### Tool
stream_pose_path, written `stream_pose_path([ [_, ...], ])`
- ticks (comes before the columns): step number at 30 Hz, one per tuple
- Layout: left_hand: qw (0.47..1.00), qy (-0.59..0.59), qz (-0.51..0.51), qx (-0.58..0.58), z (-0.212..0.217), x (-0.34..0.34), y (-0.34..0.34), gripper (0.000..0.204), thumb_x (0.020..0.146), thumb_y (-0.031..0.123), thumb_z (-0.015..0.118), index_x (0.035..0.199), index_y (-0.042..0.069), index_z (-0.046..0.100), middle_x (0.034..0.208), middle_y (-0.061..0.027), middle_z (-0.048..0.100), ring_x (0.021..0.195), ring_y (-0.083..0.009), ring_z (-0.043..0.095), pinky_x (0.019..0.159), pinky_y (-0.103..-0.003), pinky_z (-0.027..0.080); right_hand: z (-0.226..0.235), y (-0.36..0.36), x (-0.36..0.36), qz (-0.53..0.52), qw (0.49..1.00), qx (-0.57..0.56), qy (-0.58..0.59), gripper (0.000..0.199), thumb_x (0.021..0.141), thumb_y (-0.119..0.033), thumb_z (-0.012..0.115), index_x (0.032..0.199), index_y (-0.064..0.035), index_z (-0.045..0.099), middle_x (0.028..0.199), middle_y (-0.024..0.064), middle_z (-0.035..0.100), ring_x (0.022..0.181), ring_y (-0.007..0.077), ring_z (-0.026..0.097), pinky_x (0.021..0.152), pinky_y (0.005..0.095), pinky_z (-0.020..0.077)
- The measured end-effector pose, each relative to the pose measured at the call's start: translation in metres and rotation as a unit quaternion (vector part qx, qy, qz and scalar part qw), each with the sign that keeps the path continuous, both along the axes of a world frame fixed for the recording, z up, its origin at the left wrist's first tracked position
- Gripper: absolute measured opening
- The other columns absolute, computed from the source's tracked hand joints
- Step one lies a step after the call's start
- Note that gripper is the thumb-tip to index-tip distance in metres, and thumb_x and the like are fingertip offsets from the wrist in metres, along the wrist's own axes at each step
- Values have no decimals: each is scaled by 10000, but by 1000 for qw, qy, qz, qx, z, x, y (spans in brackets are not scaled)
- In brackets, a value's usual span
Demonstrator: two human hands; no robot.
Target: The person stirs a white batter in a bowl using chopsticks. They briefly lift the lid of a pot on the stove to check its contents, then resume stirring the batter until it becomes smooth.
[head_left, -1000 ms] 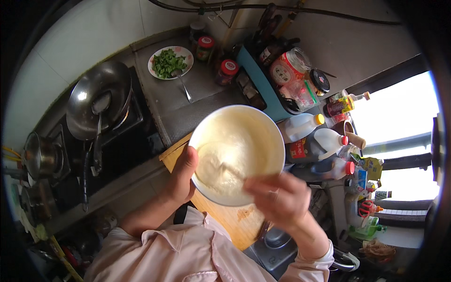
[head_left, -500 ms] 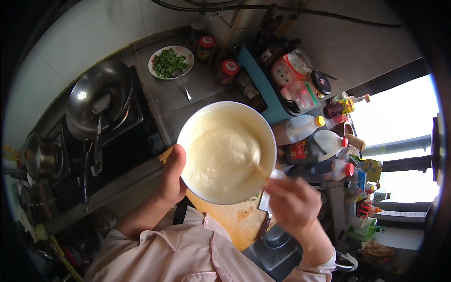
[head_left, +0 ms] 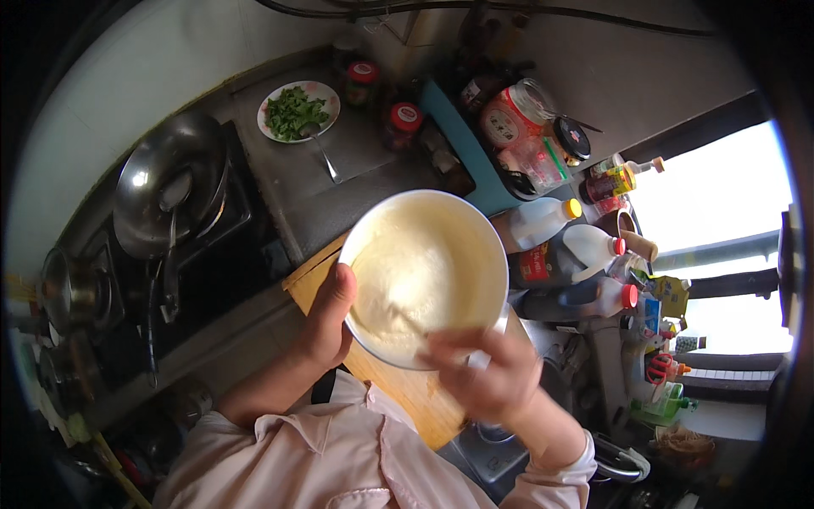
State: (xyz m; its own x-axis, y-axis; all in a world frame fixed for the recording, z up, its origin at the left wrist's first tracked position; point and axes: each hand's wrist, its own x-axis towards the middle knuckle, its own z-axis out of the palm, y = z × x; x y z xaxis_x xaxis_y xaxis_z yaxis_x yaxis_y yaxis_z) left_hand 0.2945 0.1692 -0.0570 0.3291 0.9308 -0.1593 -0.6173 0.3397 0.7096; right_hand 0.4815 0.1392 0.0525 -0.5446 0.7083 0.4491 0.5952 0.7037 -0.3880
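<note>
A round white bowl with pale, creamy batter is held up in front of my chest, above the wooden cutting board. My left hand grips its left side, thumb over the rim. At the near right rim is my right hand, smeared by motion, its fingers closed round a thin stirring stick that looks like a chopstick. The stick's lower end dips into the batter. Whether it is one stick or a pair cannot be told.
Left, a wok with a ladle sits on the stove, beside a small pot. Behind the bowl are a plate of chopped greens with a spoon and red-lidded jars. Several bottles line the right; a sink lies near right.
My right hand has swept left and nearer along the rim, carrying the stick through the batter. The bowl appears slightly farther right in view, still in my left hand.
</note>
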Motion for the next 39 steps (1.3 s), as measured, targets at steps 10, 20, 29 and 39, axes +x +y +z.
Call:
stream_pose_path([
  [10,1000,-10,-10,-3,3,3,2,761,949,593,348,1436,12,275,1417,-129,414,1301,-230,416,1068,-375,340,1,-2,3,-32,999,-27,-3,193,669,-7,711,832,-109,721,792,35,671,682,168,672,563,269,544],
  [20,998,-45,-33,-19,-1,2,0,770,948,603,327,1444,18,259,1437,-130,385,1317,-226,393,1066,-385,348,5,-9,-2,-39,999,-28,24,254,693,2,720,933,-79,710,784,76,640,627,190,646,530,268,532],
  [29,996,-52,-67,33,16,-7,-1,768,943,600,354,1436,17,275,1414,-132,413,1299,-237,416,1070,-387,344,16,-41,-8,-81,996,-44,5,254,685,-6,704,910,-125,718,814,63,669,645,182,662,548,284,547],
  [39,995,-25,-81,45,14,-16,-12,782,943,607,337,1451,21,241,1435,-153,382,1317,-258,395,1088,-388,319,26,-61,-16,-113,991,-67,38,301,640,44,636,862,-134,735,765,25,669,660,153,657,514,272,513],
])
